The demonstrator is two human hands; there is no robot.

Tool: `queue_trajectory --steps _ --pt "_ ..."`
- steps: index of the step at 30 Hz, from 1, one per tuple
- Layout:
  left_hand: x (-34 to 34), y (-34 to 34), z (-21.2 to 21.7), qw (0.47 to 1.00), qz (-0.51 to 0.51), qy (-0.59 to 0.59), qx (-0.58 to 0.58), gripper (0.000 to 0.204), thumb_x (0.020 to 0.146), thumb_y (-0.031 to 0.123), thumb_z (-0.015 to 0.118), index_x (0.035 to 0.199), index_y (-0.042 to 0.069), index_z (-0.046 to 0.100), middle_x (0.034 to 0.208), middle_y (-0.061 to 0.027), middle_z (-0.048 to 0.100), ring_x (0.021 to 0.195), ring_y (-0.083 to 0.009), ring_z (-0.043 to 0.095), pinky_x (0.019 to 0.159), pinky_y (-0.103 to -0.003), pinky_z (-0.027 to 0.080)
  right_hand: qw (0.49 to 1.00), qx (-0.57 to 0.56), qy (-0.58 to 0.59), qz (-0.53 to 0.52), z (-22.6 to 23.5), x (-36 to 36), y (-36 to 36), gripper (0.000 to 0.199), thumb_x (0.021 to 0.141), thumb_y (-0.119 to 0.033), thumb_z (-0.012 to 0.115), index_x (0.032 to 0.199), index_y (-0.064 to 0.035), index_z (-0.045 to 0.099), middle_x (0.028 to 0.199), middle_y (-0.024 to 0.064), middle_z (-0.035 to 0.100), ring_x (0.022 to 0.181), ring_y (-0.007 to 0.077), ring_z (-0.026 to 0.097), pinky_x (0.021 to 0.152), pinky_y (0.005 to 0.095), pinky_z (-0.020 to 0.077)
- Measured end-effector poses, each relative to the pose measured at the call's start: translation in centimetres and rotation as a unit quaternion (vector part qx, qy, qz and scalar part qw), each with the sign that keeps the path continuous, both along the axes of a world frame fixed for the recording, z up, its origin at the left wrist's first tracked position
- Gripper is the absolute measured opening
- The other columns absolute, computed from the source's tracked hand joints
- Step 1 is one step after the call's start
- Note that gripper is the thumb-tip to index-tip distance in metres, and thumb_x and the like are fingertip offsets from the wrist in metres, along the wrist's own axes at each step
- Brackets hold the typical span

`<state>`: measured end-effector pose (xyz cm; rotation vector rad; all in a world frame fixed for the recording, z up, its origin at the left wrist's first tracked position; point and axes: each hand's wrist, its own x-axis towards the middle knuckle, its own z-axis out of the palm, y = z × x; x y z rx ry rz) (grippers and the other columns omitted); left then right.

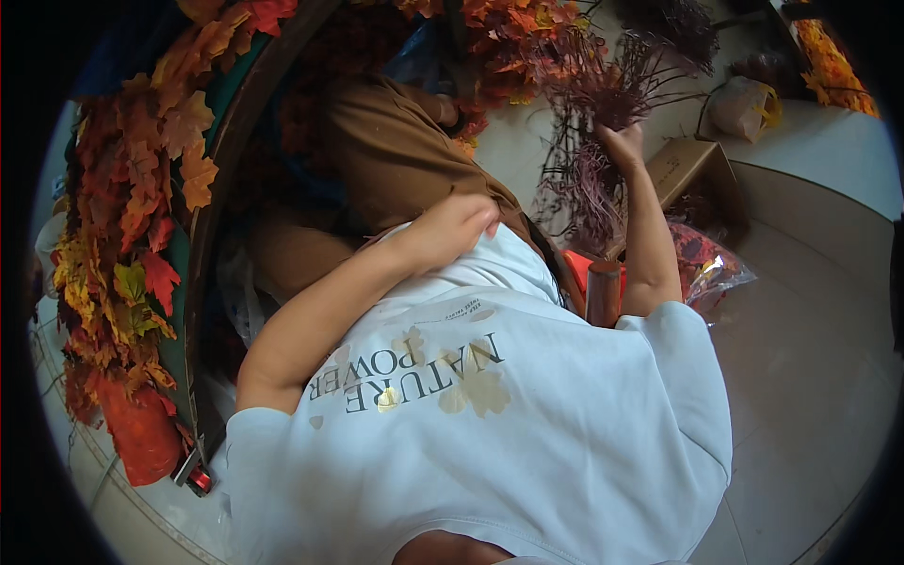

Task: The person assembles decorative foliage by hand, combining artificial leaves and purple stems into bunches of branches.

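Note:
My right hand (621,149) is stretched out to the far right, its fingers closed round a bunch of thin dark purple artificial twigs (617,99). More purple stems (589,202) hang below and left of that hand. My left hand (460,228) rests over my lap at the hem of my white shirt, fingers curled in. Whether anything is inside those fingers is hidden.
Orange and red artificial maple leaves (141,179) drape over a dark curved edge (212,198) at the left. An open cardboard box (692,174) and a clear plastic bag of red leaves (711,268) lie at the right. A brown wooden post (603,292) stands by my right arm.

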<state>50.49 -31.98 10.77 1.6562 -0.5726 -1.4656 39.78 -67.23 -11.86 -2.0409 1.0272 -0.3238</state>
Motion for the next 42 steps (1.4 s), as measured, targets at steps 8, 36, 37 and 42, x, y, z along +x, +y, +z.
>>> queue_trajectory --steps 8,36,37,42 --pt "0.0 11.4 9.5 0.988 0.101 0.06 0.104 0.021 0.095 0.015 0.042 0.08 0.005 0.053 0.056 0.0051 0.037 0.051 -0.0037 0.031 0.047 -0.021 0.027 0.992 -0.1 0.027 -0.075 3.5 -4.1 -5.3 0.068 0.06 -0.035 0.078 0.104 0.0117 0.055 0.105 0.0229 0.06 0.099 0.0284 0.059 0.087 0.037 0.0446" --pt "3.6 -0.8 2.5 0.895 -0.142 -0.404 -0.13 0.057 0.085 0.033 0.061 0.123 -0.007 0.043 0.12 -0.0237 0.051 0.113 -0.0355 0.048 0.096 -0.039 0.038 0.905 -0.366 0.008 0.219 19.3 2.5 2.8 0.02 0.085 -0.024 0.055 0.085 -0.0058 0.064 0.079 0.0116 0.064 0.075 0.0276 0.06 0.066 0.0376 0.0448" --pt "2.4 -2.8 1.4 0.942 -0.097 -0.274 -0.169 0.054 0.088 0.03 0.058 0.125 -0.006 0.042 0.12 -0.0225 0.053 0.112 -0.0314 0.051 0.097 -0.035 0.038 0.903 -0.368 0.004 0.221 20.0 3.0 3.7 0.02 0.085 -0.024 0.055 0.085 -0.0058 0.064 0.079 0.0116 0.064 0.075 0.0276 0.06 0.066 0.0376 0.0448" --pt "-1.0 -4.2 1.8 0.964 0.144 0.121 -0.186 0.026 0.097 0.028 0.043 0.086 0.006 0.053 0.053 0.007 0.031 0.044 -0.0016 0.023 0.039 -0.019 0.018 0.88 -0.373 0.136 0.261 15.8 1.8 0.7 0.026 0.081 -0.026 0.058 0.093 -0.0031 0.062 0.098 0.0146 0.063 0.094 0.0326 0.055 0.077 0.0413 0.0436"
